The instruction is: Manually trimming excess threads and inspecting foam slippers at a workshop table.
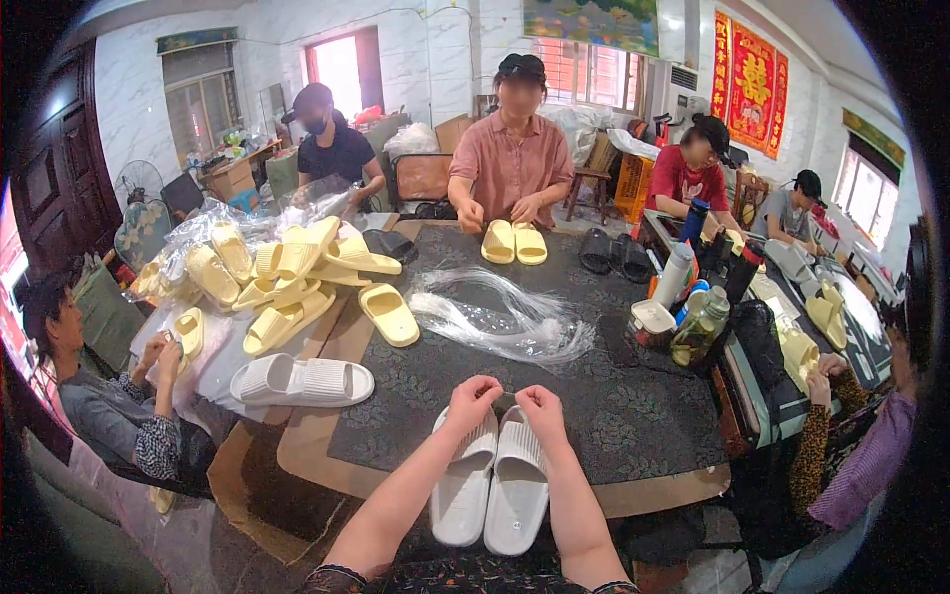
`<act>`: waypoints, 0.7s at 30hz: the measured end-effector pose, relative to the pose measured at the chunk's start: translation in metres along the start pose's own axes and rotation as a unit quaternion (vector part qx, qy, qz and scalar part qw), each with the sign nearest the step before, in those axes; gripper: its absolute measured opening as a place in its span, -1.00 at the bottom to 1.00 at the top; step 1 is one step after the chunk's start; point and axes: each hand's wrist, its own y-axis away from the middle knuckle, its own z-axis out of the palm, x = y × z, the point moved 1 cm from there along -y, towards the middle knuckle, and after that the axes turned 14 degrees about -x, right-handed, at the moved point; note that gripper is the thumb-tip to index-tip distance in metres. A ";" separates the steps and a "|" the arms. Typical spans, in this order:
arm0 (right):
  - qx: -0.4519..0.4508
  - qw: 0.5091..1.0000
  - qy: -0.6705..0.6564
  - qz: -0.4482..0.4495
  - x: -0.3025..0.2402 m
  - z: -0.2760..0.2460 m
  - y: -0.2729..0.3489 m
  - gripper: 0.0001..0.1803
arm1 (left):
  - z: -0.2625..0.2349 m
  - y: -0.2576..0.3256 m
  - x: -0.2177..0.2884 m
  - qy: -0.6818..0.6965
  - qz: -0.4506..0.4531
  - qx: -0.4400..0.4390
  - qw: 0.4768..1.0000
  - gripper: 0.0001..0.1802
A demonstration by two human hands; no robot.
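Observation:
A pair of grey-white slide slippers, the left slipper [461,495] and the right slipper [519,485], lies side by side at the near table edge, heels toward me. Over their toe ends my left hand [471,404] and my right hand [541,411] are close together, fingertips pinched. A thin strand [506,398] seems to run between them, too fine to make out well. Just beyond my hands lies a loose bundle of clear plastic strands [495,332]. One yellow slide slipper [389,314] sits left of that bundle.
Yellow slippers [287,267] are heaped at left, with a grey pair [302,381] nearer me. Across the table a co-worker [513,168] handles yellow slippers [513,244]; black slippers [614,254] lie alongside. Bottles and a jar [701,327] stand right. More people sit around.

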 end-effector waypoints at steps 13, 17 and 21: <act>-0.023 1.000 0.002 -0.012 -0.002 0.001 0.000 -0.84 | 0.000 0.001 0.007 0.002 -0.011 -0.058 0.998 -0.85; 0.002 1.000 0.005 -0.007 0.002 0.000 -0.001 -0.85 | 0.000 -0.002 0.000 0.004 0.000 -0.057 0.998 -0.83; 0.025 0.999 0.015 -0.028 -0.007 0.000 0.002 -0.87 | -0.002 -0.005 -0.010 0.038 0.002 -0.024 0.999 -0.85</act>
